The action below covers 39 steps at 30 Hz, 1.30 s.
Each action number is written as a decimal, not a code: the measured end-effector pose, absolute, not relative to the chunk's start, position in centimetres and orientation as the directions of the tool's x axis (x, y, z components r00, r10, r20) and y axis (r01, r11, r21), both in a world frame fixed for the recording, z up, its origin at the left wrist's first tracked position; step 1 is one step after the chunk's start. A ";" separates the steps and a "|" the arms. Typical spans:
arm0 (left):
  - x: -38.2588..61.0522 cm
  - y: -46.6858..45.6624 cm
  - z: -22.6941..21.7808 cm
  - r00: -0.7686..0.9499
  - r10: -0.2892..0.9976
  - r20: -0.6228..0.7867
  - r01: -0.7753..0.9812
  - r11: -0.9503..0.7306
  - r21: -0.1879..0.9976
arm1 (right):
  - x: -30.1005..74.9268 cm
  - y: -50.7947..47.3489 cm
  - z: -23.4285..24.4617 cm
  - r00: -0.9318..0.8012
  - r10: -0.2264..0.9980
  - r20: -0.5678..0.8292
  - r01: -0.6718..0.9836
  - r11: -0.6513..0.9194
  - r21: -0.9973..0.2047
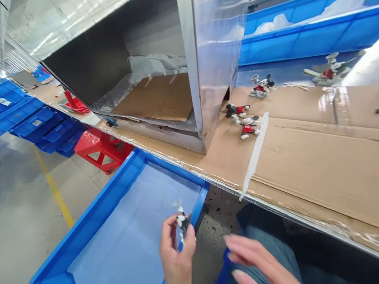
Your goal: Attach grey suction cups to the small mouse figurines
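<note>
Between thumb and fingers, my left hand [177,253] grips a small mouse figurine [183,222] in black and white. It is held above the right side of a blue tray [91,208] lined with a pale sheet. Farther right, my right hand [264,269] is slightly blurred, its fingers apart and nothing in them, over my legs. On the cardboard-covered table [325,170] a similar figurine in red shorts [260,87] stands upright. Two more, a lying figurine [236,110] and a second lying figurine [248,126], rest close together by a white strip [255,155].
A metal booth [202,66] with cardboard inside stands on the table. Behind are a long blue bin [297,45] and another figurine [330,71] on a grey base. A red stool [102,148] and stacked blue crates [39,121] are at left.
</note>
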<state>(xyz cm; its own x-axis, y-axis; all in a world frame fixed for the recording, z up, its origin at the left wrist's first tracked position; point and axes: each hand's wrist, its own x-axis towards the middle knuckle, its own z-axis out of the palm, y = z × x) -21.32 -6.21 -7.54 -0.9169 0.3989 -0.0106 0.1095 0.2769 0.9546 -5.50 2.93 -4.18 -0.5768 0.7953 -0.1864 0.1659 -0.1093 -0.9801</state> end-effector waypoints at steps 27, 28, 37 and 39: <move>-12.3 -6.4 -4.1 -0.599 0.756 -0.264 -0.452 -0.047 0.891 | -2.5 2.6 -2.5 -0.629 0.764 -0.145 -0.061 -0.234 -0.970; -12.1 -6.4 -4.2 -0.605 0.754 -0.255 -0.439 -0.048 0.897 | -2.5 2.8 -2.3 -0.632 0.757 -0.166 -0.073 -0.271 -0.960; -10.2 -6.1 -3.9 -0.720 0.564 -0.405 -0.459 0.051 0.887 | -1.2 2.2 -2.6 -0.680 0.638 -0.361 -0.085 -0.557 -0.826; -10.0 -6.2 -4.2 -0.745 0.557 -0.368 -0.418 0.041 0.908 | -0.4 1.9 -3.0 -0.712 0.648 -0.269 -0.083 -0.459 -0.885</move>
<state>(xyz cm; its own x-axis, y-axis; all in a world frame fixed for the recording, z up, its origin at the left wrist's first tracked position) -9.99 -6.16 -4.23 -0.7447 0.5566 -0.3683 -0.4179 0.0414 0.9075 -0.41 1.95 -3.02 -0.7124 0.6481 -0.2693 -0.0829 -0.4587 -0.8847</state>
